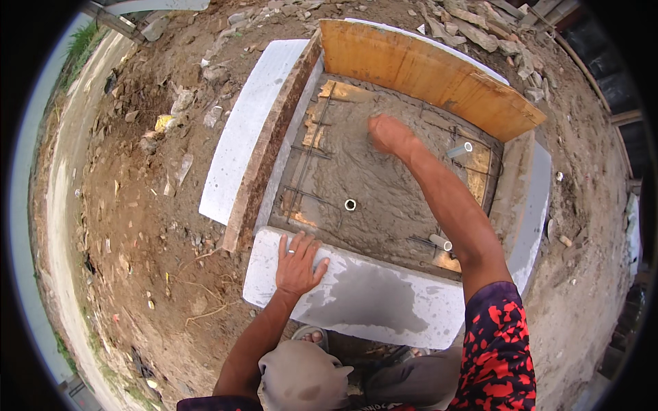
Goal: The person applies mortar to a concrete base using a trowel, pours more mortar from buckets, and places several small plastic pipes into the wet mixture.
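Note:
Inside a square form lies wet grey concrete (384,178), with steel rebar (299,179) showing along its left and right sides. My right hand (389,135) reaches across to its far part, fingers closed in a fist low at the surface; what they hold, if anything, is hidden. My left hand (297,264), a ring on one finger, rests flat with fingers spread on the white block (439,301) along the near side. A wet grey patch darkens that block. Short pale pipes poke out of the concrete: one near the middle-left (350,205), one near-right (442,242) and one far-right (460,149).
Wooden boards wall the form at the far side (425,72) and the left (271,147). Behind them stand more white blocks (250,123). Rubble (480,31) is heaped at the back right, and rough brown soil (151,219) surrounds the form. My knee (301,377) is at the near edge.

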`<state>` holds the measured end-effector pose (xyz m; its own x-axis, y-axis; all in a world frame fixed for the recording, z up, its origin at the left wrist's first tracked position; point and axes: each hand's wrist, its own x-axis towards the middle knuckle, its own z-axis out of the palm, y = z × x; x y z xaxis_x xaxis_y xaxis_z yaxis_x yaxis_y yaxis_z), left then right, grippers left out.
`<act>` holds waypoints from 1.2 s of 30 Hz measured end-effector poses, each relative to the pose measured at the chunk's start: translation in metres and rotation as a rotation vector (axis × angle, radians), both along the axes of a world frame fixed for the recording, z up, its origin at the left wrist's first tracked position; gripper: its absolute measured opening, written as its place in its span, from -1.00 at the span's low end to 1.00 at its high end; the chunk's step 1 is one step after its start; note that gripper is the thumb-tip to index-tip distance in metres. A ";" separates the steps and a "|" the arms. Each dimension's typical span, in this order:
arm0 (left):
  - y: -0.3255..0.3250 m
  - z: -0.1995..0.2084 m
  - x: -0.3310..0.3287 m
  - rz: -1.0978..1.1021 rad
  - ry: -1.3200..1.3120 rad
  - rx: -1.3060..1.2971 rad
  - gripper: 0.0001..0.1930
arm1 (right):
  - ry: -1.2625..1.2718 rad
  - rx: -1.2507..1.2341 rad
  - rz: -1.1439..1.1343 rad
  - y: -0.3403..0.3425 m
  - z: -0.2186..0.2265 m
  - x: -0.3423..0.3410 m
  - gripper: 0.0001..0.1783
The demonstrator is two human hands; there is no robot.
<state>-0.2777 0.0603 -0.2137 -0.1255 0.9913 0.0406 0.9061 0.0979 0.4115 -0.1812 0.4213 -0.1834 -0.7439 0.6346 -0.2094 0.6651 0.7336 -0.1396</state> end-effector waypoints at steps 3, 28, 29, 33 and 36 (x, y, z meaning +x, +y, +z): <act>-0.001 0.001 0.003 0.005 -0.015 0.005 -0.58 | -0.058 -0.105 0.083 0.015 0.007 0.007 -0.76; -0.011 0.000 -0.002 0.009 -0.014 0.002 -0.58 | -0.108 -0.102 0.069 0.001 0.006 0.006 -0.79; -0.009 0.002 -0.003 0.007 -0.027 -0.001 -0.58 | -0.191 -0.177 0.125 0.006 0.011 0.006 -0.79; -0.006 0.004 -0.001 -0.012 -0.043 0.001 -0.58 | -0.121 -0.048 0.099 0.000 -0.004 0.013 -0.77; -0.005 0.004 -0.002 -0.009 -0.043 -0.005 -0.58 | -0.093 -0.020 0.025 -0.004 -0.003 0.013 -0.79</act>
